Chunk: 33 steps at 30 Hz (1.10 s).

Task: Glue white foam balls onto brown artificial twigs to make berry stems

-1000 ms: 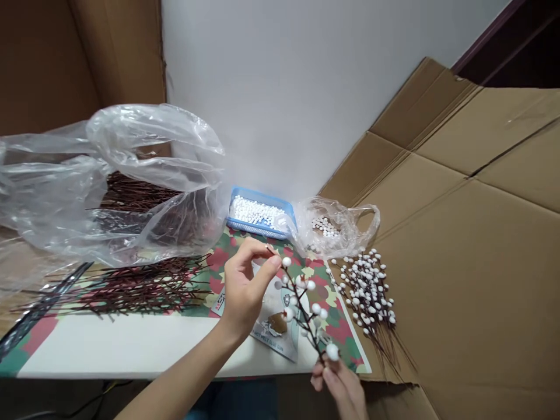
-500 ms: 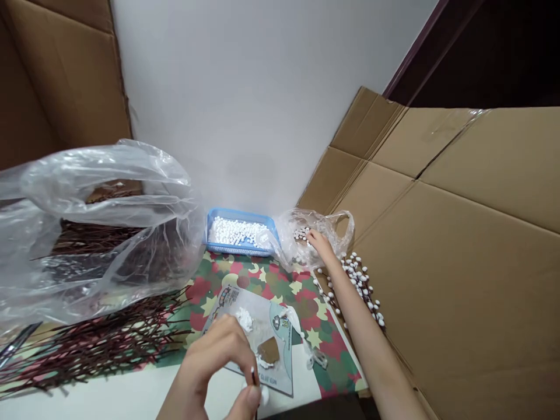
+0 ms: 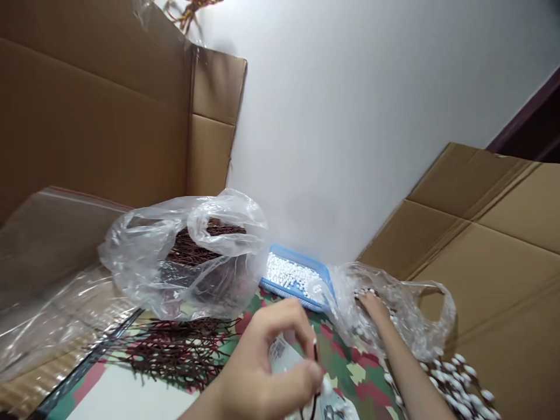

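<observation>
My left hand (image 3: 280, 356) is in the foreground, thumb and fingers closed on a thin brown twig (image 3: 315, 350) with a small white tip. A white bud shows lower on that twig, beside my thumb. On the right, my right hand (image 3: 371, 304) is inside the opening of a clear plastic bag (image 3: 422, 315), among small white and brown pieces. Its fingertips are hidden there, so their grip cannot be made out. Below my right forearm lies a bunch of brown stems with white buds (image 3: 464, 385). A blue basket (image 3: 301, 255) of white buds stands left of that bag.
Another clear bag (image 3: 144, 256) holds dark brown twigs at the left, with a loose twig bundle (image 3: 184, 350) before it. Cardboard panels (image 3: 100, 116) rise on both sides, with a white wall (image 3: 341, 116) behind. A patterned cloth (image 3: 361, 373) covers the table.
The view has swung left, shifting the scene rightward and down. My left hand still pinches the twig and now covers much of the printed sheet. My right hand remains at the bag, its fingers less visible.
</observation>
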Motion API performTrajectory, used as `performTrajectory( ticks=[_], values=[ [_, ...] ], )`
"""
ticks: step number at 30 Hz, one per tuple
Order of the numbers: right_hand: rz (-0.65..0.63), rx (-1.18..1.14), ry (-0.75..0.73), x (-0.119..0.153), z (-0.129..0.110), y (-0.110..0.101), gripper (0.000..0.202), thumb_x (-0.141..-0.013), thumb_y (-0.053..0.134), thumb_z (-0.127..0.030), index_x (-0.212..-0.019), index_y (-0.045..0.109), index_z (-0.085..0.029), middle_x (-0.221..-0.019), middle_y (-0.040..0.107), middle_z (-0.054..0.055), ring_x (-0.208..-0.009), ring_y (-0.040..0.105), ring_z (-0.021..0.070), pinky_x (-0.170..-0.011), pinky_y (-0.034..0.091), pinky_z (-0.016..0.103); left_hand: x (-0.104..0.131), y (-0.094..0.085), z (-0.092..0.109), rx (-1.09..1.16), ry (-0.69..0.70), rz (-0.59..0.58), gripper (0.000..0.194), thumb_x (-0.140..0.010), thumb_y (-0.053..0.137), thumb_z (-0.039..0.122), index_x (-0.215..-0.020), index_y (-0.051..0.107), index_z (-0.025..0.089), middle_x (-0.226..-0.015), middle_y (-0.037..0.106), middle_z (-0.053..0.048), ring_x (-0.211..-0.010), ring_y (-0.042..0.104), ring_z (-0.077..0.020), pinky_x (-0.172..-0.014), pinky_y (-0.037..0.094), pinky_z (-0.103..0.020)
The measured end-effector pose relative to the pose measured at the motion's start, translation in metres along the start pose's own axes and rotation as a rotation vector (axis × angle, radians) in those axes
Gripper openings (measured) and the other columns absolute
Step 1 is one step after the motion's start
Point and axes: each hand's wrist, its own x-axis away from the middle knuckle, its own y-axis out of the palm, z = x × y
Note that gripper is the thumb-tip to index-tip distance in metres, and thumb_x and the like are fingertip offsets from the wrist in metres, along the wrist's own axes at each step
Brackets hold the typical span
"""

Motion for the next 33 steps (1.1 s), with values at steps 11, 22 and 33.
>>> performTrajectory(
  ticks=[11, 22, 33],
  values=[
    [-0.148, -0.459, -0.125, 0.055, -0.164, -0.015, 0.023, -0.084, 0.057, -0.044, -0.078, 0.059, -0.022, -0.074, 0.056, -0.002, -0.070, 0.055, 0.0134, -0.068, 0.044, 0.027, -0.077, -0.008, -0.010, 0.201, -0.222, -0.437, 0.014, -0.068, 0.067, 0.021, -0.063, 0.056, 0.015, -0.063, 0.053, 0.002, -0.064, 0.047, -0.0114, -0.063, 0.037, -0.025],
    [-0.127, -0.926, -0.058, 0.063, -0.204, 0.013, 0.011, -0.078, 0.064, -0.032, -0.088, 0.060, -0.027, -0.083, 0.053, -0.003, -0.070, 0.049, 0.0109, -0.060, 0.040, 0.023, -0.084, -0.013, -0.030, 0.347, -0.338, -0.446, 0.011, -0.060, 0.065, 0.020, -0.060, 0.055, 0.015, -0.056, 0.048, 0.003, -0.055, 0.040, -0.0096, -0.054, 0.031, -0.023],
    [0.097, -1.085, -0.211, 0.083, -0.221, 0.014, 0.013, -0.078, 0.062, -0.016, -0.087, 0.060, -0.026, -0.081, 0.055, -0.003, -0.079, 0.052, 0.0108, -0.070, 0.043, 0.024, -0.086, -0.010, -0.027, 0.281, -0.490, -0.508, 0.012, -0.061, 0.069, 0.019, -0.060, 0.057, 0.015, -0.054, 0.049, 0.005, -0.051, 0.040, -0.0073, -0.051, 0.030, -0.022]
  ],
)
